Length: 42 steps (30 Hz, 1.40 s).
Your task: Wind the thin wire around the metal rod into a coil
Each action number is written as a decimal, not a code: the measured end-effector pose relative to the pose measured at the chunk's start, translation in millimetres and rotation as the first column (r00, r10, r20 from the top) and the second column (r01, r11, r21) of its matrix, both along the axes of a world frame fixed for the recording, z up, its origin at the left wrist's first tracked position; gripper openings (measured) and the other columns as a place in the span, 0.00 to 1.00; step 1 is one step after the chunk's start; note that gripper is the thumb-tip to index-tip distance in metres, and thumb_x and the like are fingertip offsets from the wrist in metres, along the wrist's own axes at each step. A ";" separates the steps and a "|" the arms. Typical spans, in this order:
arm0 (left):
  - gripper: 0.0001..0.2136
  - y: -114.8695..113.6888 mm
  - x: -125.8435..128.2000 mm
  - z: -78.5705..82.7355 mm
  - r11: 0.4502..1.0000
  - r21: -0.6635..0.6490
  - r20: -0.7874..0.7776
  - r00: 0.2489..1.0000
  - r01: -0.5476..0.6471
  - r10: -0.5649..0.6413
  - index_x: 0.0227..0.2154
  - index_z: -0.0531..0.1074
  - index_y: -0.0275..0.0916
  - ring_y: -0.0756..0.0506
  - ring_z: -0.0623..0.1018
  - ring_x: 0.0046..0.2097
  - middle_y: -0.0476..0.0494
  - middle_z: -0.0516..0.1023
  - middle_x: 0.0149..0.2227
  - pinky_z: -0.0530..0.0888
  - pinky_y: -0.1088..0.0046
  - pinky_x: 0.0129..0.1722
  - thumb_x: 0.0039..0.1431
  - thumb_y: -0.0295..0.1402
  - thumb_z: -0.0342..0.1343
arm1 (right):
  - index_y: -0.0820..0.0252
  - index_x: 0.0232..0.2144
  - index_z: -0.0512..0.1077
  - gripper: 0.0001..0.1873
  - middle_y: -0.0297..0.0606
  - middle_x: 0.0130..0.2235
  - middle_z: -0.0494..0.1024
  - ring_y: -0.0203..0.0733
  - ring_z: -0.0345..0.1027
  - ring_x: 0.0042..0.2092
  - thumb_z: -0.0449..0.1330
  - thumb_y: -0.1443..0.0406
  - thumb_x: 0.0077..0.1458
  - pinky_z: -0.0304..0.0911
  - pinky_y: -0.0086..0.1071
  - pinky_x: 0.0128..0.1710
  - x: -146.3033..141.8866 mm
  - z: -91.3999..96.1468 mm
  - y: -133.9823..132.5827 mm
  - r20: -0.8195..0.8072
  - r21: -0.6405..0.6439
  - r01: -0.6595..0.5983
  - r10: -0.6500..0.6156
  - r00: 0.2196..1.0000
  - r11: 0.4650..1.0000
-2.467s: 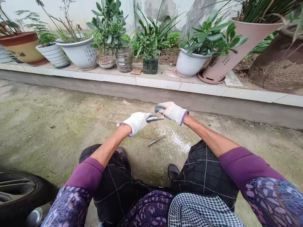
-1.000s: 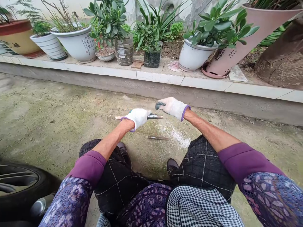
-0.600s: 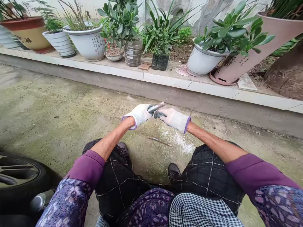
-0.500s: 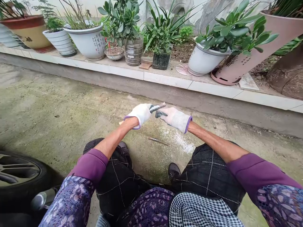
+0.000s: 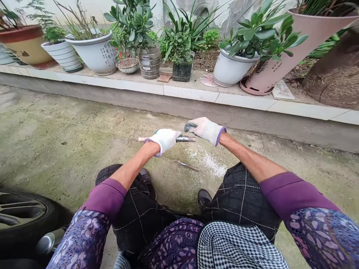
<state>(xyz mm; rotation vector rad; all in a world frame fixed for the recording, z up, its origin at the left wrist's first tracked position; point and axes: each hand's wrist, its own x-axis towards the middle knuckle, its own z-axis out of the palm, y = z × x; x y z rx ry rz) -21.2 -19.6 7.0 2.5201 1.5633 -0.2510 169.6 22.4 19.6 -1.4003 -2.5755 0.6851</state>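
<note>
In a white knit glove with dark fingertips, my left hand point(image 5: 166, 139) is wrapped round a wooden stick point(image 5: 192, 139). The stick's pale end sticks out on the left. Silvery wire point(image 5: 183, 138) looks coiled round its right part. Just above and right of that end is my right hand point(image 5: 201, 129), gloved alike, apart from the stick with its fingers curled together; whatever they pinch, if anything, is too small to see. A thinner stick point(image 5: 192, 167) with a silvery section lies on the concrete below, beside scattered white powder or crumbs point(image 5: 214, 166).
A tiled ledge point(image 5: 190, 92) with several potted plants runs across the back, among them a white pot point(image 5: 232, 69) and a tall pink pot point(image 5: 269, 69). A car wheel point(image 5: 25, 216) stands at the lower left. My knees flank the concrete ground point(image 5: 84, 130).
The stick has turned from slanting upward to nearly level, its right end lower. My right hand has risen slightly away from it. The view has shifted a little.
</note>
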 end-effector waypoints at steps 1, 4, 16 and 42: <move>0.11 -0.3 0.7 3.9 1.000 -0.014 0.093 0.996 -0.015 0.016 0.40 0.77 0.39 0.43 0.79 0.34 0.42 0.80 0.32 0.72 0.70 0.35 0.62 0.32 0.50 | 0.59 0.35 0.77 0.12 0.34 0.31 0.77 0.33 0.64 0.27 0.54 0.66 0.56 0.57 0.27 0.27 1.8 0.4 1.8 -0.062 -0.066 0.028 -0.032 0.998 0.997; 0.10 -2.2 0.4 16.6 0.985 -0.118 0.418 0.894 -0.123 0.162 0.37 0.77 0.38 0.50 0.73 0.28 0.48 0.77 0.28 0.69 0.77 0.29 0.59 0.35 0.53 | 0.61 0.34 0.75 0.10 0.32 0.23 0.69 0.30 0.56 0.20 0.54 0.66 0.55 0.54 0.27 0.20 1.4 0.3 -0.3 -0.186 -0.265 0.135 -0.188 0.964 0.955; 0.17 -15.4 -1.7 33.1 0.789 -0.597 0.752 0.240 -0.147 0.614 0.47 0.73 0.39 0.57 0.57 0.17 0.56 0.65 0.21 0.55 0.81 0.14 0.54 0.35 0.59 | 0.61 0.32 0.72 0.10 0.31 0.21 0.64 0.33 0.55 0.21 0.51 0.65 0.55 0.54 0.29 0.20 -15.2 -2.6 -20.7 -0.243 -0.318 0.127 -0.210 0.947 0.940; 0.10 -41.9 4.9 23.4 0.725 -0.689 0.714 0.171 -0.002 0.679 0.35 0.74 0.37 0.57 0.58 0.18 0.55 0.66 0.22 0.56 0.81 0.15 0.52 0.36 0.60 | 0.60 0.25 0.72 0.19 0.36 0.23 0.73 0.36 0.64 0.22 0.67 0.50 0.44 0.64 0.32 0.23 8.7 -8.1 -45.3 -0.451 -0.597 -0.101 -0.228 0.863 0.796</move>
